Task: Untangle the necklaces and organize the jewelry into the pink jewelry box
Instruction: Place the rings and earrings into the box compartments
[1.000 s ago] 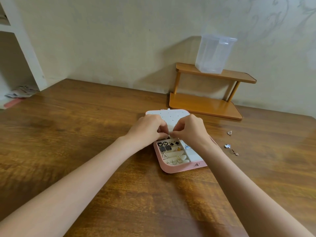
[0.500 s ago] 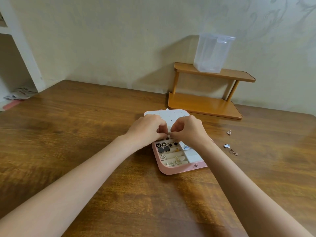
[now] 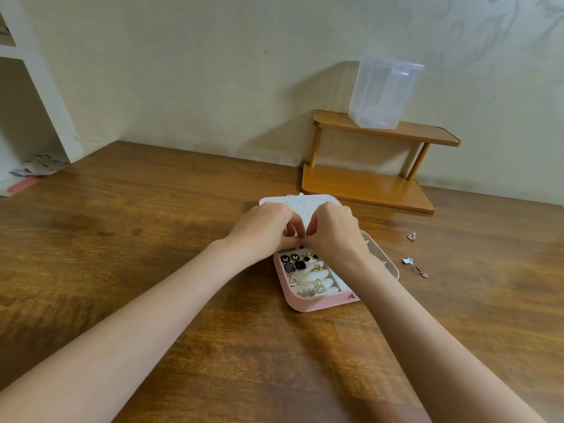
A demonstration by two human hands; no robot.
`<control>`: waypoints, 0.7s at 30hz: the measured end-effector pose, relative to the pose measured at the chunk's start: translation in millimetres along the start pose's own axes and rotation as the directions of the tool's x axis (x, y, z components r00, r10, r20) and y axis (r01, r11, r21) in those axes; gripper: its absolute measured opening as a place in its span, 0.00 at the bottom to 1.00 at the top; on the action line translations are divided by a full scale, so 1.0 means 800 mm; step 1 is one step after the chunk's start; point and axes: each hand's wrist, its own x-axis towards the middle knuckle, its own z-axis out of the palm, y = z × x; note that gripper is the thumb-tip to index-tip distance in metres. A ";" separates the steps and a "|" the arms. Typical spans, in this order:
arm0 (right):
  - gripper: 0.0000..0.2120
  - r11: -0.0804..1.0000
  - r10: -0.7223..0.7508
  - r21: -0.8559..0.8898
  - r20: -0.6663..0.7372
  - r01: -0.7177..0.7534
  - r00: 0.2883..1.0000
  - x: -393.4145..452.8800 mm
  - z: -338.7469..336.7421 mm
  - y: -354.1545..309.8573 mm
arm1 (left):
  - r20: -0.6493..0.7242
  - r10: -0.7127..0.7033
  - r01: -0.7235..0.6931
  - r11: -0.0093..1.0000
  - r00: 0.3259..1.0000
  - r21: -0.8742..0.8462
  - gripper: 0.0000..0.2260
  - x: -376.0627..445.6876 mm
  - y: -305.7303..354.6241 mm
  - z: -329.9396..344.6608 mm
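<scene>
earrings (image 3: 305, 271) in box (image 3: 317, 305), shelf (image 3: 369, 187) behind

no readable text, labels or numbers, print on the folded paper (image 3: 39, 164) too blurred

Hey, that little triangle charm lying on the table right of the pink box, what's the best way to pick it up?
The triangle charm lies flat and alone on the wooden table, clear of the pink jewelry box. It is probably best pinched from above, thumb and forefinger on two opposite edges, since its flat pose leaves nothing to get under. The right hand is nearer.
</scene>
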 end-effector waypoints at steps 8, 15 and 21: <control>0.10 0.990 -0.036 -0.137 0.035 0.040 0.999 -0.002 0.003 -0.022 | 0.002 0.007 -0.007 0.999 1.000 -0.040 0.09 -0.001 0.001 -0.005; 0.09 1.000 0.023 -0.010 0.123 -0.022 0.992 0.015 -0.008 0.003 | 0.010 0.041 -0.041 0.999 0.999 0.017 0.02 0.007 -0.005 -0.001; 0.08 0.999 0.010 0.051 0.139 -0.018 0.990 0.019 -0.008 0.014 | 0.032 0.056 -0.057 0.998 0.998 0.006 0.02 0.011 -0.007 -0.002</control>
